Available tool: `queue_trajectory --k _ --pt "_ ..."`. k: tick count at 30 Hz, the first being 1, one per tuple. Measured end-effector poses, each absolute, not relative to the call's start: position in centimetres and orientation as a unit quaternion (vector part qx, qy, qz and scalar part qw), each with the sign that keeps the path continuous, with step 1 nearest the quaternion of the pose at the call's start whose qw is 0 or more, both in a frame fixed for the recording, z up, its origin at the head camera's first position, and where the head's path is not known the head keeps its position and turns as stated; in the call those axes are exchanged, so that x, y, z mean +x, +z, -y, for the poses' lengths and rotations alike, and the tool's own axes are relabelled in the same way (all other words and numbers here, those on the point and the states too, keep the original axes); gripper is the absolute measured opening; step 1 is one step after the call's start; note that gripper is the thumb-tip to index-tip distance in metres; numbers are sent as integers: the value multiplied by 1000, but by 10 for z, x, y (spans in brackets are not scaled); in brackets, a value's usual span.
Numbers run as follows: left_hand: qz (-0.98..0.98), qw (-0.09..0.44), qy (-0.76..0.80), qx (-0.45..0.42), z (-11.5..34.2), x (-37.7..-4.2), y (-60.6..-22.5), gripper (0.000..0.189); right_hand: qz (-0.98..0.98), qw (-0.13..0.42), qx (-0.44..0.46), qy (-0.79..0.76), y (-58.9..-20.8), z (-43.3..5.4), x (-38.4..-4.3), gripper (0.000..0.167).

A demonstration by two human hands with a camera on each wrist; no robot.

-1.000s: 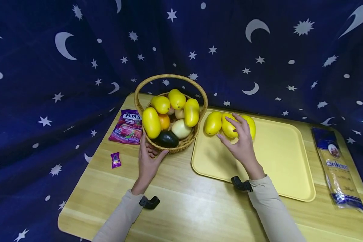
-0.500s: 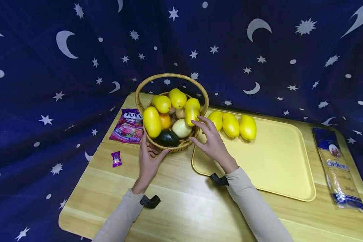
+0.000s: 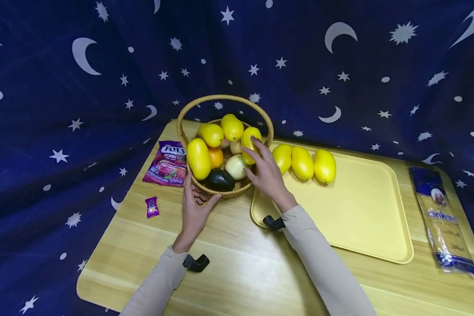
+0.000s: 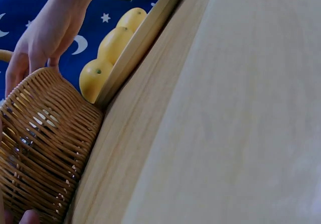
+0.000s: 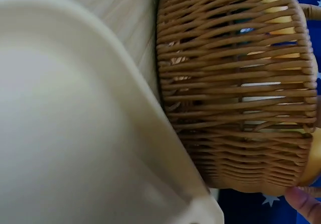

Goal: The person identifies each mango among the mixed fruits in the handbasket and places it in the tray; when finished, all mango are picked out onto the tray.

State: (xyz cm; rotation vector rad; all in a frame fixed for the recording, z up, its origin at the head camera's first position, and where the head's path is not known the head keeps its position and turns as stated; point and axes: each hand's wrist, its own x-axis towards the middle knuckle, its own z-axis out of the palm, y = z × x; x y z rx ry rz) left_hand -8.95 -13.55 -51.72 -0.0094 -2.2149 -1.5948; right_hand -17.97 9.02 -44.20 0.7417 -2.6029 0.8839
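A wicker basket [image 3: 238, 192] with an arched handle holds several yellow mangoes [image 3: 199, 159], an orange [image 3: 215, 157], a dark avocado [image 3: 219, 180] and a pale, roundish item [image 3: 235, 167]. My left hand [image 3: 194, 217] grips the basket's near left side, thumb by the rim and fingers curled against the wall. Over the basket's right rim reaches my right hand [image 3: 269, 173]; its spread fingers touch the right-hand mango [image 3: 249, 137], while its thumb lies apart, near the pale item. The left wrist view shows the basket's wicker wall [image 4: 45, 138] close up, with the right hand [image 4: 47, 33] beyond.
A yellow tray [image 3: 363, 210] right of the basket bears three mangoes [image 3: 302, 163] along its back edge. Left lie a purple Fox's candy bag [image 3: 166, 164] and a small purple sweet [image 3: 152, 207]. A long pasta packet [image 3: 442, 221] lies far right. Star-patterned cloth [image 3: 292, 96] hangs behind.
From above the mangoes on the tray, my right hand has moved left to the basket and onto its right-hand mango. My left hand has stayed on the basket.
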Motion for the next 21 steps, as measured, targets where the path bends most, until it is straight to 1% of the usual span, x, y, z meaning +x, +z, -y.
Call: queue_trajectory --k 7,12,21 --pt "797 196 -571 -6 136 -90 -517 101 893 184 265 313 -445 -88 -189 51" --pt "799 195 -569 -5 135 -90 -517 101 879 200 278 332 -448 -91 -191 44" --pt "799 192 -570 1 135 -90 -517 101 856 213 296 367 -451 -95 -190 42"
